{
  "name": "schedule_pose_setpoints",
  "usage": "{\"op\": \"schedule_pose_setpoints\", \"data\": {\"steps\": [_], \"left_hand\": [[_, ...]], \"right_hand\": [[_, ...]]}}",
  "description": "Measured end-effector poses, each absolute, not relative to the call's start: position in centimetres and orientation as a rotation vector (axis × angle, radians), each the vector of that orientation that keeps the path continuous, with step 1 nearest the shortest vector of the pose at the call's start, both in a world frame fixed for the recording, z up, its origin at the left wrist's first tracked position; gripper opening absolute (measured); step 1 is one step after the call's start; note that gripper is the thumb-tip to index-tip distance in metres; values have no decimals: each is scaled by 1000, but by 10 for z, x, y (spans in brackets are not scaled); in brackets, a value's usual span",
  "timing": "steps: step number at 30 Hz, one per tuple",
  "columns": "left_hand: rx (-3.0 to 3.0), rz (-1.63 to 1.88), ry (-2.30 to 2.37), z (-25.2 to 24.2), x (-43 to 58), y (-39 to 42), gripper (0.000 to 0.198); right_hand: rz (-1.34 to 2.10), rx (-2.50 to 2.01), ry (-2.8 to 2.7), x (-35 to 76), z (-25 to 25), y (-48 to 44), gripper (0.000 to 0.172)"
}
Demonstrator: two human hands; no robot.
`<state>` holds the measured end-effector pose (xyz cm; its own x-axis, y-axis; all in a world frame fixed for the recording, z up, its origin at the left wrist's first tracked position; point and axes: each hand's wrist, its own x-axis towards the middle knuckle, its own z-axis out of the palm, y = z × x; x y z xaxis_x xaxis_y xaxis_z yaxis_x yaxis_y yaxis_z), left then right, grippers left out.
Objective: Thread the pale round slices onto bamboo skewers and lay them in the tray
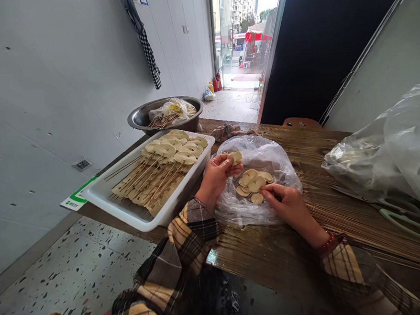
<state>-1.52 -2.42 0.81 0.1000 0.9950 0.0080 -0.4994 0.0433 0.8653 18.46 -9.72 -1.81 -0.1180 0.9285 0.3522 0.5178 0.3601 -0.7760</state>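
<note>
My left hand (pixel 216 174) is raised over a clear plastic bag (pixel 260 211) on the wooden table (pixel 274 249), its fingers pinched on a pale round food slice (pixel 236 157). Several more slices (pixel 252 183) lie inside the bag. My right hand (pixel 287 202) rests at the bag's right side with fingers curled beside the lowest slice (pixel 257 198); whether it holds anything is hidden. Left of the bag stands a white tray (pixel 127 213) filled with skewered slices (pixel 167 165).
A metal basin (pixel 140 118) with a bag and skewers sits behind the tray. A pile of bare bamboo skewers (pixel 362 223) lies along the table on the right, with green-handled scissors (pixel 405 220) and a large plastic bag (pixel 393 154). An open doorway lies ahead.
</note>
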Motion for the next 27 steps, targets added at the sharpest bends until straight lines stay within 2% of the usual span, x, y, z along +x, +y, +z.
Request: {"op": "schedule_pose_setpoints", "data": {"steps": [8,15,27], "left_hand": [[874,1287,751,9,-14,-27,24],[819,1239,768,12,-11,-29,14],[911,1363,834,6,-6,-29,28]], "right_hand": [[601,-1311,-1752,184,-18,-98,26],[602,-1303,-1759,184,-16,-98,24],[643,-1322,-1726,181,-15,-100,26]]}}
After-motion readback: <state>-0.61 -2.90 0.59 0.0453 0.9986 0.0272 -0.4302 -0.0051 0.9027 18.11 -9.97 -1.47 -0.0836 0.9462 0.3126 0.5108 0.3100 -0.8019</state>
